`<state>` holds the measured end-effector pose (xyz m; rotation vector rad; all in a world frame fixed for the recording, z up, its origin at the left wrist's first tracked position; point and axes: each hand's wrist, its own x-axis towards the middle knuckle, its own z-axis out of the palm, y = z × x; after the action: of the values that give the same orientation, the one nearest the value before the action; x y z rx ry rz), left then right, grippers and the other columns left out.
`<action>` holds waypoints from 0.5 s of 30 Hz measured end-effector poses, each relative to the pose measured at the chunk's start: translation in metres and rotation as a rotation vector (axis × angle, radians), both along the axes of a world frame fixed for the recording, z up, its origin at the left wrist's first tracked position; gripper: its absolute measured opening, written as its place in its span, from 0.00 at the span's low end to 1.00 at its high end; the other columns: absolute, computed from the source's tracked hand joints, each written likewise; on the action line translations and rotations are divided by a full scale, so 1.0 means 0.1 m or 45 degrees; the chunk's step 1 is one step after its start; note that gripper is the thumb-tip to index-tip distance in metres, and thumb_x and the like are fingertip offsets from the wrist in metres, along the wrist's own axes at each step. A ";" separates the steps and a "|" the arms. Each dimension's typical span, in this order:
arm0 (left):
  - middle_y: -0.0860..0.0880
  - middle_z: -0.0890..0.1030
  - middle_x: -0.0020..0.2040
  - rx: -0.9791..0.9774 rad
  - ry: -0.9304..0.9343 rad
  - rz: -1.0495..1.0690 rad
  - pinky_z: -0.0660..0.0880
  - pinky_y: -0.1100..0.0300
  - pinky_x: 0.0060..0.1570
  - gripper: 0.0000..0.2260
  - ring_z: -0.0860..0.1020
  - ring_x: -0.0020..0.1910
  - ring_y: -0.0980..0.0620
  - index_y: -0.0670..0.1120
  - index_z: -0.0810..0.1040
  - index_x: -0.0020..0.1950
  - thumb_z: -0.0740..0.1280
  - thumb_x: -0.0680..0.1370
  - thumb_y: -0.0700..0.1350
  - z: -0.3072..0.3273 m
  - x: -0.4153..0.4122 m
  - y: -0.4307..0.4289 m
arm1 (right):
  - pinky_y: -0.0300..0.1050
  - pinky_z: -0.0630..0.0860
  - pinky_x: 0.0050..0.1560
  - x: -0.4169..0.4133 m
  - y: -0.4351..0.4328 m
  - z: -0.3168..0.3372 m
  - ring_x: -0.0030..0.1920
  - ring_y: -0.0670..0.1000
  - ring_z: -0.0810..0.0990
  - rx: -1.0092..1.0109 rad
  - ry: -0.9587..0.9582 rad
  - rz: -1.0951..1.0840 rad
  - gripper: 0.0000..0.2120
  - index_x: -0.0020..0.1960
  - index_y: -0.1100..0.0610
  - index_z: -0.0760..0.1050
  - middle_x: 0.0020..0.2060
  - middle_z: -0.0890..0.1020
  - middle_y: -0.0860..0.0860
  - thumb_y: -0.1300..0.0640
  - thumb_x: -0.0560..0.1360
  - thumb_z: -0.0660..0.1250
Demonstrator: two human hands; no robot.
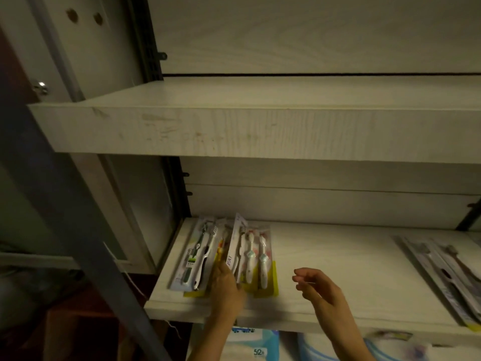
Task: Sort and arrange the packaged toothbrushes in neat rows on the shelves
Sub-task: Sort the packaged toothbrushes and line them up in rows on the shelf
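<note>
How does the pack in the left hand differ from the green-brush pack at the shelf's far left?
The white-card pack stands tilted up on edge; the green-brush pack lies flat on the shelf. The left hand grips the white-card pack's near end; the green-brush pack is not gripped. The white-card pack shows a white side with lettering; the green-brush pack shows dark green and white brushes. Both point front to back at the shelf's left end.

Left hand (226,286) holds a tilted toothbrush pack (235,244).
</note>
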<state>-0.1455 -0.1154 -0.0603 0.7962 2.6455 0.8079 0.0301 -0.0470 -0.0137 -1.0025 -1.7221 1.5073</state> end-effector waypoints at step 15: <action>0.51 0.78 0.51 0.669 -0.787 -0.270 0.73 0.69 0.46 0.07 0.77 0.51 0.55 0.52 0.73 0.54 0.65 0.77 0.47 0.39 0.08 -0.61 | 0.42 0.80 0.41 -0.67 -0.28 -0.04 0.41 0.48 0.84 -0.203 0.048 0.242 0.07 0.53 0.60 0.75 0.41 0.84 0.53 0.61 0.75 0.66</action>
<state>-0.1373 -0.1764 -0.0216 0.7615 1.7952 1.4370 -0.0367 -0.0751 -0.0181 -0.9023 -1.7322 1.7973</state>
